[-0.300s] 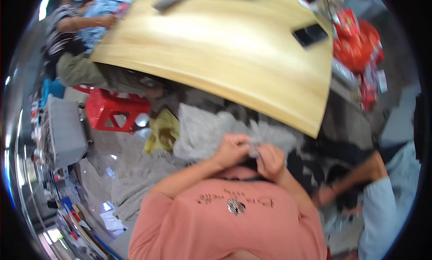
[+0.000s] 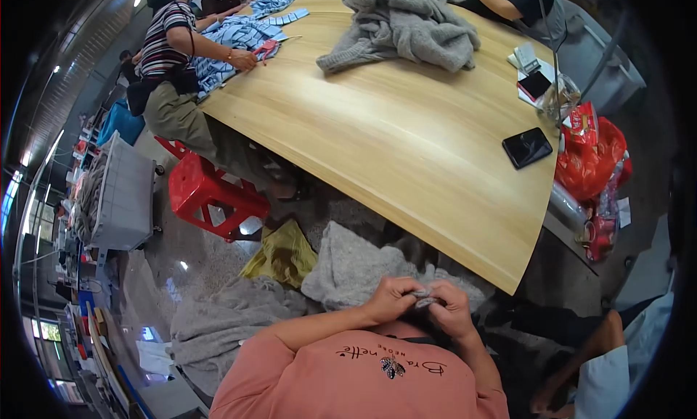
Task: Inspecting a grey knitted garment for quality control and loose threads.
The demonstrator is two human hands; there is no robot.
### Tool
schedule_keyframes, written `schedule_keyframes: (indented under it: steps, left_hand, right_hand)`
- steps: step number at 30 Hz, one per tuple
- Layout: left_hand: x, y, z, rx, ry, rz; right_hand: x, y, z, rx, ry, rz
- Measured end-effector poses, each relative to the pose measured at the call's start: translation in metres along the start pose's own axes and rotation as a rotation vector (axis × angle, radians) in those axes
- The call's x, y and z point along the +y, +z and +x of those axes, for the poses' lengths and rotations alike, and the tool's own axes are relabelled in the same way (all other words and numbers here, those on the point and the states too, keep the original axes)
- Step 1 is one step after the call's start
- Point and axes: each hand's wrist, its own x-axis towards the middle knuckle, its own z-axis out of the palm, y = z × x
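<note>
Close together in front of my chest, my left hand (image 2: 394,300) and my right hand (image 2: 450,310) pinch a small bit of grey knit fabric (image 2: 422,298) between thumbs and fingers. Just beyond them a fuzzy grey knit garment (image 2: 352,263) lies over my lap area. Whether the pinched bit belongs to that garment is hidden by my hands. More grey knitwear (image 2: 232,321) is heaped to the left, beside a yellow cloth or bag (image 2: 284,252).
A wooden table (image 2: 406,150) stands ahead, bearing a grey knit pile (image 2: 406,31) and a black phone (image 2: 528,148). A red stool (image 2: 210,194) and a grey cart (image 2: 123,194) stand left. Red bags (image 2: 592,158) are at right. A person (image 2: 170,49) handles blue striped fabric; another sits close right.
The view has tilted up, so the table and my hands sit lower in the picture and more of the far side shows. Both hands still pinch the grey knit.
</note>
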Motion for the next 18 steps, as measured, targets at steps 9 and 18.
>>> schedule_keyframes:
  steps: [9, 18]
  left_hand:
    - [0.002, -0.001, 0.002, 0.029, 0.208, 0.177]
    - [0.003, 0.004, 0.004, 0.095, 0.493, 0.456]
  right_hand:
    - [-0.003, 0.002, -0.003, -0.112, 0.368, 0.131]
    - [-0.011, 0.014, -0.015, 0.083, 0.276, -0.197]
